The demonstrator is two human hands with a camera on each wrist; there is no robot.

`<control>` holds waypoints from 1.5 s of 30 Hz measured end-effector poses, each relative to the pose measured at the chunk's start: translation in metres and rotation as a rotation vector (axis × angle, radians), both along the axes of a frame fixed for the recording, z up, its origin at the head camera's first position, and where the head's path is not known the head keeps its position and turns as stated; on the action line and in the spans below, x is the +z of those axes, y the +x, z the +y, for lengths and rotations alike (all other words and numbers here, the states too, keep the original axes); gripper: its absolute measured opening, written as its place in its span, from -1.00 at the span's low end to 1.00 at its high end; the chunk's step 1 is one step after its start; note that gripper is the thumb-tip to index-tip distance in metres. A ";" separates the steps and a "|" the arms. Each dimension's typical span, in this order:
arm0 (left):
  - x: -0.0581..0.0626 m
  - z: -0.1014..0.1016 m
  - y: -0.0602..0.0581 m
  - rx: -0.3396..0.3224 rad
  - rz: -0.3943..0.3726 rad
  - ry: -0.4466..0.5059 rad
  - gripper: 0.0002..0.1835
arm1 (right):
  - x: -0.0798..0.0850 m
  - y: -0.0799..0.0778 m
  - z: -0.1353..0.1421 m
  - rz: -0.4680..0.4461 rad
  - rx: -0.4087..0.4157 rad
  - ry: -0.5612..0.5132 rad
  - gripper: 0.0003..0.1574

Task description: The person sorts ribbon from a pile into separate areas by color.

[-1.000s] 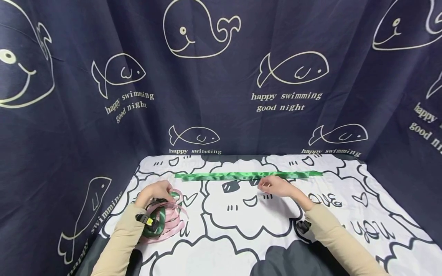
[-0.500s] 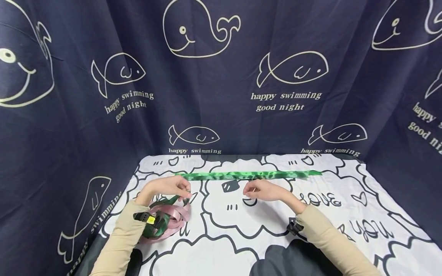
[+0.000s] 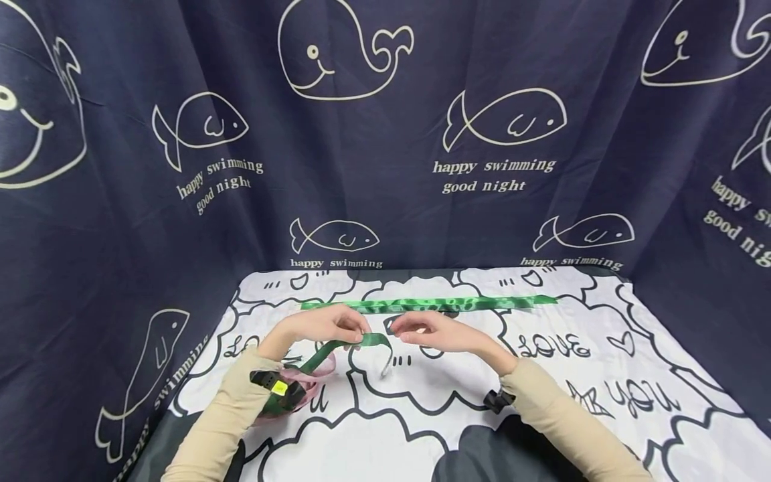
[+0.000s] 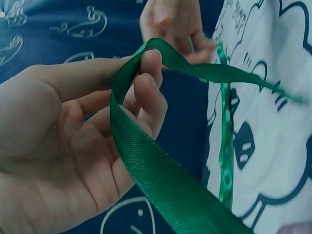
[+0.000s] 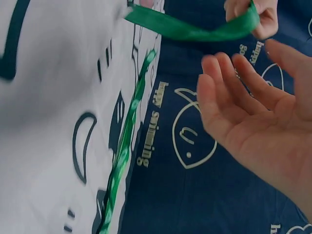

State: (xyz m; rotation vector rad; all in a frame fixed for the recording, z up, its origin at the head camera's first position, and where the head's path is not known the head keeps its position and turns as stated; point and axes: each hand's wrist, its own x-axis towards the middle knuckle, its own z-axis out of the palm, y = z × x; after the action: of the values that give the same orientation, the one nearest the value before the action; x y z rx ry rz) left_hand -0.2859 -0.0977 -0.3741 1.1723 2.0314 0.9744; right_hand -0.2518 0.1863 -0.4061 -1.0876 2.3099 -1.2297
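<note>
A dark green satin ribbon (image 3: 320, 355) is pinched between the fingertips of my left hand (image 3: 331, 325). From the pile it rises to the fingers, and its loose end curls over and hangs down on the right. In the left wrist view the ribbon (image 4: 151, 163) loops over the fingertips. My right hand (image 3: 440, 331) hovers just to the right of that loose end, fingers loosely bent and holding nothing. The right wrist view has the right hand (image 5: 258, 112) apart from the ribbon (image 5: 190, 31). Below the left wrist lies a pile of pink ribbon (image 3: 310, 388) and green ribbon, partly hidden by the arm.
Shiny green ribbons (image 3: 421, 306) lie stretched out side by side across the far part of the table, beyond both hands. A white cloth (image 3: 355, 448) with cloud drawings covers the table. Dark blue curtains (image 3: 397, 221) enclose the back and sides.
My left hand has lifted a green ribbon from the pile and moved right with it. The right hand has come left toward it, away from the laid-out ribbons.
</note>
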 end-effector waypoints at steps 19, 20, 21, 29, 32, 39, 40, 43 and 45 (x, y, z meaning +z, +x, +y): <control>-0.016 0.012 0.007 0.111 -0.049 0.030 -0.73 | -0.003 -0.003 0.026 -0.095 -0.087 -0.141 -0.76; -0.017 0.009 0.006 0.122 -0.053 0.025 -0.72 | -0.002 -0.004 0.031 -0.087 -0.109 -0.127 -0.76; -0.019 0.006 0.006 0.129 -0.052 0.022 -0.72 | -0.002 -0.005 0.036 -0.077 -0.131 -0.113 -0.75; -0.028 -0.021 0.003 0.088 -0.084 0.038 -0.73 | 0.001 -0.008 0.075 -0.066 -0.301 -0.050 -0.70; -0.028 -0.034 0.003 0.082 -0.077 0.052 -0.72 | 0.002 -0.009 0.090 -0.058 -0.349 -0.057 -0.68; -0.025 -0.070 0.000 0.080 -0.062 0.081 -0.75 | 0.005 -0.010 0.123 -0.096 -0.461 -0.093 -0.65; -0.024 -0.075 -0.001 0.090 -0.060 0.077 -0.75 | 0.005 -0.010 0.127 -0.107 -0.474 -0.098 -0.64; -0.023 -0.087 -0.002 0.114 -0.068 0.068 -0.77 | 0.006 -0.009 0.140 -0.139 -0.513 -0.106 -0.62; -0.023 -0.094 -0.003 0.111 -0.065 0.071 -0.77 | 0.006 -0.008 0.147 -0.144 -0.537 -0.099 -0.61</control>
State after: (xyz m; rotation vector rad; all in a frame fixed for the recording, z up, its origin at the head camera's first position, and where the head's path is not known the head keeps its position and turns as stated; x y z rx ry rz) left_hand -0.2885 -0.1913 -0.3975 1.0595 2.0430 1.1317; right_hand -0.2599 0.3335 -0.4006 -0.3834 2.5307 -1.5583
